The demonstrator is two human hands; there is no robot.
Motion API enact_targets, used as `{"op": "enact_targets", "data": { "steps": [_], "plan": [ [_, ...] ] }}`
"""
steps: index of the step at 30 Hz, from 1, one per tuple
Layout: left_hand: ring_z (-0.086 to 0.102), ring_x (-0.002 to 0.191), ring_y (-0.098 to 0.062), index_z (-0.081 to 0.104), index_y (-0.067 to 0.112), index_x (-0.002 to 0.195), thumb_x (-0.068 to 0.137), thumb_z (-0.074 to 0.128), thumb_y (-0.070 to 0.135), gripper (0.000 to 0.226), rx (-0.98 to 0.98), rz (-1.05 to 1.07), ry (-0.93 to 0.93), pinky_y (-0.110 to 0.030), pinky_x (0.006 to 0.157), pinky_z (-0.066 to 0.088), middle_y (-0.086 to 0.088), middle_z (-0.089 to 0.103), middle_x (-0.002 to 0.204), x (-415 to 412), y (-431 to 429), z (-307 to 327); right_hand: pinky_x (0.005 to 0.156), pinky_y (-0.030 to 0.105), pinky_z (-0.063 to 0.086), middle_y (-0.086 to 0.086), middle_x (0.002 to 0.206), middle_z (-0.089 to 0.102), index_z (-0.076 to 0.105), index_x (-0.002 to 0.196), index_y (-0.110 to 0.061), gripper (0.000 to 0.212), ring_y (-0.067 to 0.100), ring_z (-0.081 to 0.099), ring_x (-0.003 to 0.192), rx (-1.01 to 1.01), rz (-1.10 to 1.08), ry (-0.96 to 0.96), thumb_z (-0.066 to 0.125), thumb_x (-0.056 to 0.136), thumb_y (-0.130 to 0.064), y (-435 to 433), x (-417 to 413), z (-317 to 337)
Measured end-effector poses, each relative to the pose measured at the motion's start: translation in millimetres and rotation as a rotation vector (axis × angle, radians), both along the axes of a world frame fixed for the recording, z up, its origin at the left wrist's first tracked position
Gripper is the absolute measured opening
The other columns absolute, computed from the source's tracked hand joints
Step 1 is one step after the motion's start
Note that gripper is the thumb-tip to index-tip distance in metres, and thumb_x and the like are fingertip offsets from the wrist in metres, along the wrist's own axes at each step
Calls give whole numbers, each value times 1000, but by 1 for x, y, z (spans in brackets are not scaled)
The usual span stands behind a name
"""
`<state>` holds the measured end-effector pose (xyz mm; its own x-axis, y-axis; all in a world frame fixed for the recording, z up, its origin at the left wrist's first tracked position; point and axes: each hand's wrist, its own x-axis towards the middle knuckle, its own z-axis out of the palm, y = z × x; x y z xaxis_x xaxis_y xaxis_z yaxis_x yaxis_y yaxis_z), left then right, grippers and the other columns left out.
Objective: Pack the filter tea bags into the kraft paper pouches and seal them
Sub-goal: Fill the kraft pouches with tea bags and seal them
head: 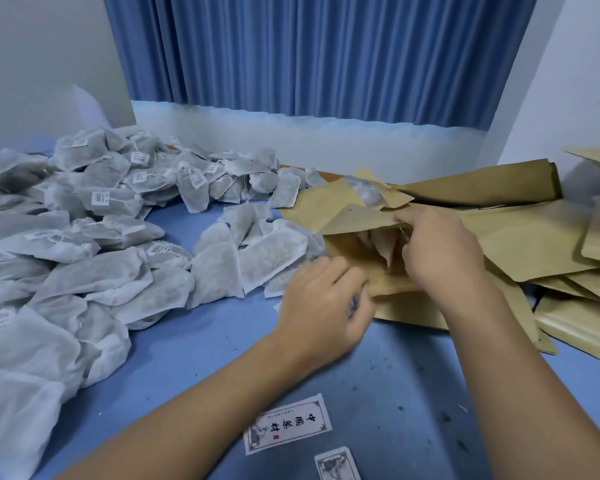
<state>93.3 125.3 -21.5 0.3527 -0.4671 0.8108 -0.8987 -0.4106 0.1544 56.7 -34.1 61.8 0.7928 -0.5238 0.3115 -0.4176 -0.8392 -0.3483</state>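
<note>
Head view. Step in hand: opening a pouch (pixel 357 220) for filling. Right hand (pixel 440 251) grips its upper lip, fingers curled into the mouth, holding it agape. Left hand (pixel 326 306) is blurred, fingers curled at the pouch's near edge; grip cannot be told. Pouch lies on the table (pixel 201 341), partly on the pouch stack (pixel 534 237), just beside the tea bags (pixel 94 216). Pale shapes inside, unclear. Next, likely: left hand fetches bags while the mouth is held wide. Loose bags crowd the pouch's left side; two labels (pixel 288 424) lie between the forearms.
</note>
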Motion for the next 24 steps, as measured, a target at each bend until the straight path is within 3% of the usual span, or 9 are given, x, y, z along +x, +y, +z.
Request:
{"op": "enact_targets", "data": {
  "steps": [4,7,11,14,17,19,20,22,24],
  "plan": [
    [50,107,-24,60,22,115,92,52,43,32,498,275,393,-37,85,47,1,53,112,9,39,-19,69,33,41,7,104,61,60,125,-39,56,35,53,89,-12,-52,3,49,81,-5,-6,2,2],
    [52,109,-26,63,16,117,94,57,30,28,371,149,510,-39,87,48,-3,54,108,7,45,-13,72,33,41,7,113,63,59,129,-41,58,36,58,101,-35,-59,8,51,84,-5,-10,2,0],
    [53,82,-24,71,4,106,87,69,8,20,-97,-80,39,-26,76,45,-12,59,99,-11,29,-2,73,34,44,7,114,64,63,121,-41,49,38,59,100,-32,-23,20,55,84,-11,-12,2,1],
    [49,87,-26,69,8,102,90,63,8,13,11,-76,9,-29,70,42,-11,55,103,-11,-5,6,78,35,47,7,119,65,63,121,-42,46,37,59,104,-9,15,25,57,84,-16,-10,0,4],
    [55,113,-35,63,14,117,98,54,13,21,297,137,392,-39,83,48,-17,57,120,20,-64,17,85,36,52,4,117,66,59,131,-49,65,34,60,103,25,48,30,49,80,-9,-3,-2,9],
    [36,143,-36,44,12,147,105,43,15,42,340,87,669,-41,117,30,-21,40,152,40,-95,26,84,38,53,4,115,65,59,130,-48,72,35,58,103,-11,69,40,43,75,-3,4,-2,9],
    [27,149,-34,34,7,152,106,40,14,47,273,0,769,-41,123,20,-19,30,160,45,-104,30,82,37,52,5,113,64,59,129,-43,69,35,58,102,-50,69,28,44,75,-3,6,0,6],
    [29,149,-34,35,-3,149,105,42,6,46,122,-164,923,-41,122,24,-21,31,159,40,-109,32,79,37,49,8,111,64,59,127,-34,58,37,58,102,-124,30,5,46,79,-5,4,4,2],
    [46,134,-40,52,4,136,98,54,4,38,146,-243,837,-42,109,40,-27,51,142,21,-108,25,78,37,48,10,112,65,59,125,-33,54,38,59,103,-134,-28,21,45,81,-6,0,4,0]
  ]
}}
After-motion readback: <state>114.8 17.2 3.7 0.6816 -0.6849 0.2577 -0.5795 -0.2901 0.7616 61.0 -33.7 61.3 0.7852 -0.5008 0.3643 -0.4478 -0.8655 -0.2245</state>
